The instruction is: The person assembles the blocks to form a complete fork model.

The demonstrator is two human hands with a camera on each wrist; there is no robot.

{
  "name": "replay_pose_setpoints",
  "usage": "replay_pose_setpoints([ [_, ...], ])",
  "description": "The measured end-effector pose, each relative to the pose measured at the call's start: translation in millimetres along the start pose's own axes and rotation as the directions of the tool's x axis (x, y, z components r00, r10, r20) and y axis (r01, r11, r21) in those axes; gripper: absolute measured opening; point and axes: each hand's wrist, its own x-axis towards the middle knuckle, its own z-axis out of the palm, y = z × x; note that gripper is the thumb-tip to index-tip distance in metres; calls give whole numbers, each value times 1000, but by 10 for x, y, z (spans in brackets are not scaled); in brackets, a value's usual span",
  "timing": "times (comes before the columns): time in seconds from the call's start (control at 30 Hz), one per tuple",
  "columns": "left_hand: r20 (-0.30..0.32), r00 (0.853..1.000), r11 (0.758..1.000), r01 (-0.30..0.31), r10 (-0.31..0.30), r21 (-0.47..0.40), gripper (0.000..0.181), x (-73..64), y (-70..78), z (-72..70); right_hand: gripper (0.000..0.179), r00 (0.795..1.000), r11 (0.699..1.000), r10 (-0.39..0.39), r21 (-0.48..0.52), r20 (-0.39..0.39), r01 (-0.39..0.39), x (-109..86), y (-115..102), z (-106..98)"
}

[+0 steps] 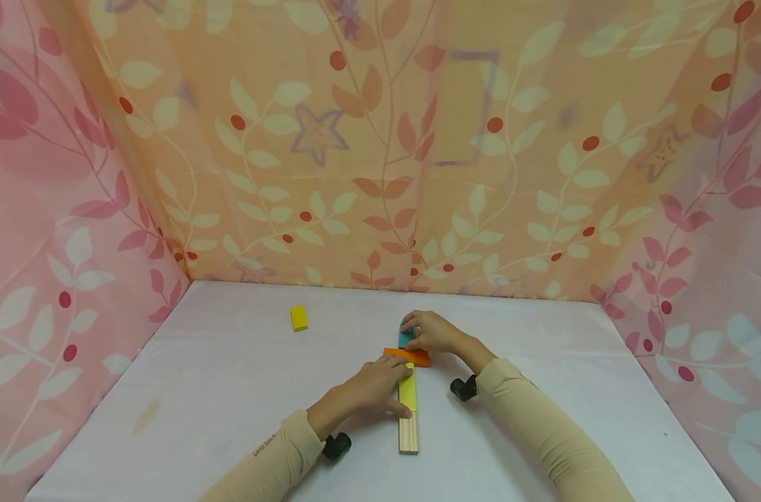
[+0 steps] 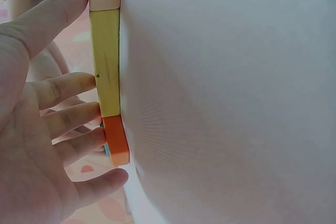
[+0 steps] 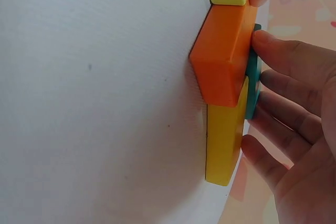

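Note:
A row of blocks lies on the table: a bare wood block (image 1: 408,436) nearest me, then a light yellow block (image 1: 407,394), then an orange block (image 1: 418,358) set crosswise. Past the orange block, a deeper yellow block (image 3: 223,150) shows in the right wrist view, with a teal block (image 3: 253,72) on top. My right hand (image 1: 438,332) holds the teal block between thumb and fingertips. With fingers spread, my left hand (image 1: 374,385) touches the row along its side and top; its thumb is by the wood block.
A loose yellow block (image 1: 299,318) stands apart at the back left of the white table (image 1: 198,390). Patterned cloth (image 1: 380,139) encloses the back and sides. Black wrist cameras (image 1: 337,446) sit beneath both wrists.

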Motion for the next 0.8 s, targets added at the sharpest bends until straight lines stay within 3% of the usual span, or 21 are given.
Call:
replay_pose_setpoints([
  [0.4,5,1000,1000,2,-2,-5,77,5,1,-7,30,999,999,31,35,10,-31,-4,15,4],
  [0.63,9,1000,1000,-3,3,-12,76,11,-10,-9,26,1000,1000,-20,19,-8,21,-22,36,26],
  [0.8,9,1000,1000,-2,2,-3,77,11,-4,-5,26,1000,1000,0,28,-21,0,-38,29,41],
])
